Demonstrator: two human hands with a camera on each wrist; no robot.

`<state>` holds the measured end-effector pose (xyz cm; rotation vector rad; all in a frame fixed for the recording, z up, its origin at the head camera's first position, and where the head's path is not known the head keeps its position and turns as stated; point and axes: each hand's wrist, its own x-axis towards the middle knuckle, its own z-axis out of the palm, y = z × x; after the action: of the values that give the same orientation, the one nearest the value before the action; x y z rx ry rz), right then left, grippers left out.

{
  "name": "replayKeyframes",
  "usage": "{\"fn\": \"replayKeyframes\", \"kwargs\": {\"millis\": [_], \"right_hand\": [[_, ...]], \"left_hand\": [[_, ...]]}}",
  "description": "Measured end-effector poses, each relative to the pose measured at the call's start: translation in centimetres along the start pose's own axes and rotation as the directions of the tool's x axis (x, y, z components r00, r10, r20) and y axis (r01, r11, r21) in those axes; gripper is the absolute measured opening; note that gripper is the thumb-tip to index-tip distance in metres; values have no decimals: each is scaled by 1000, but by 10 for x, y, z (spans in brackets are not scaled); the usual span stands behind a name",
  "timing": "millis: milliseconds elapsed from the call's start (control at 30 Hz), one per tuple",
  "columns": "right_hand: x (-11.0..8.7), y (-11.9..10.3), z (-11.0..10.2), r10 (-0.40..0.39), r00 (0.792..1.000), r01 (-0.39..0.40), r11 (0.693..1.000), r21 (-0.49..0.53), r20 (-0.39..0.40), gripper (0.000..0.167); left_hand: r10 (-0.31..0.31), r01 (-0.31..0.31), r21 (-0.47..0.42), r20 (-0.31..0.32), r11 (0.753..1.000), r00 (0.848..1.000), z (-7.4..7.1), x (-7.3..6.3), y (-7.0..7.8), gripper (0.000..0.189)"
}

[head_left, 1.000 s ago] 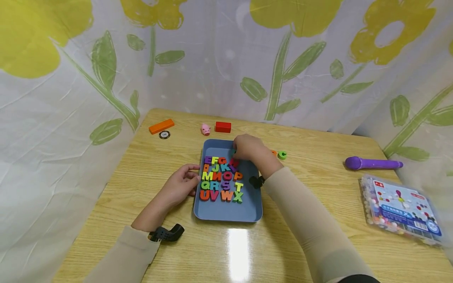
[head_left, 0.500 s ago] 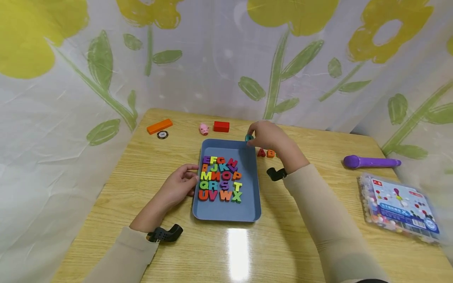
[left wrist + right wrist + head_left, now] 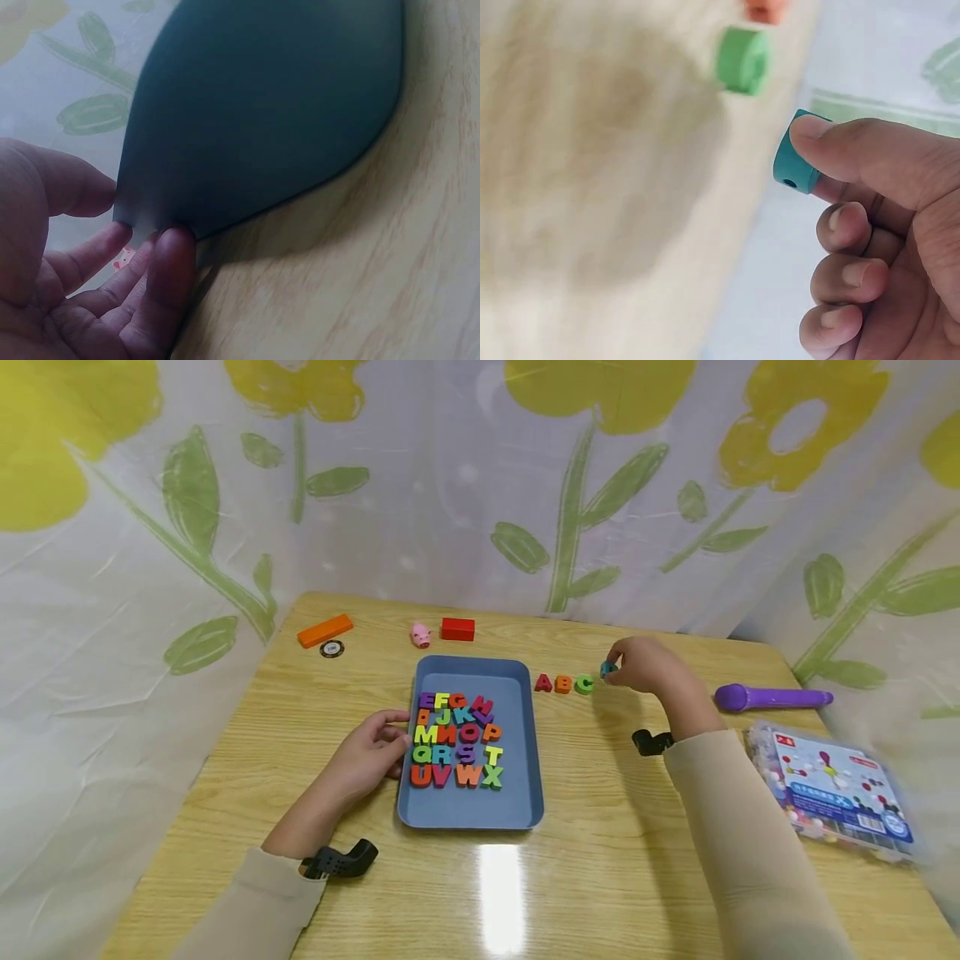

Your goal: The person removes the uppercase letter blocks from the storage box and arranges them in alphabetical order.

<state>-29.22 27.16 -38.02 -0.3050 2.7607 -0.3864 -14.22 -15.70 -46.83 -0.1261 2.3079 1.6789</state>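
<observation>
Between thumb and index finger, my right hand (image 3: 651, 667) pinches a small teal letter block (image 3: 799, 154) at the right end of a row on the table. That row holds a red letter A (image 3: 543, 682), an orange B (image 3: 563, 684) and a green C (image 3: 584, 684). A blue-grey tray (image 3: 472, 814) stands left of them, with several coloured letters in rows inside, such as a yellow M (image 3: 426, 734) and a green X (image 3: 491, 777). Fingertips of my left hand (image 3: 367, 747) touch the tray's left wall, fingers loosely bent.
Behind the tray are a red block (image 3: 457, 629), a pink toy pig (image 3: 421, 635), an orange bar (image 3: 325, 631) and a round black-and-white chip (image 3: 332, 649). To the right lie a purple toy microphone (image 3: 772, 697) and a clear box of molecule-model parts (image 3: 832, 789). A flowered curtain (image 3: 442, 510) borders the table.
My right hand has carried the teal letter out of the tray, over its far right corner and rightward past A, B and C. My left hand stays at the tray's side.
</observation>
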Motion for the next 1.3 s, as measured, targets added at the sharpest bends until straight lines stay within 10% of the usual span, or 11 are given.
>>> {"fn": "replayKeyframes", "kwargs": {"millis": [800, 1033, 1300], "right_hand": [[2, 11, 25, 22, 999, -22, 1000, 5, 34, 44], [2, -66, 8, -110, 993, 111, 993, 26, -39, 51], [30, -180, 31, -371, 929, 371, 929, 15, -3, 41]], "left_hand": [[14, -14, -12, 8, 1000, 1000, -1, 1, -3, 48], [7, -7, -17, 6, 1000, 1000, -2, -1, -2, 47], [3, -3, -27, 1, 1000, 1000, -2, -2, -1, 47]]}}
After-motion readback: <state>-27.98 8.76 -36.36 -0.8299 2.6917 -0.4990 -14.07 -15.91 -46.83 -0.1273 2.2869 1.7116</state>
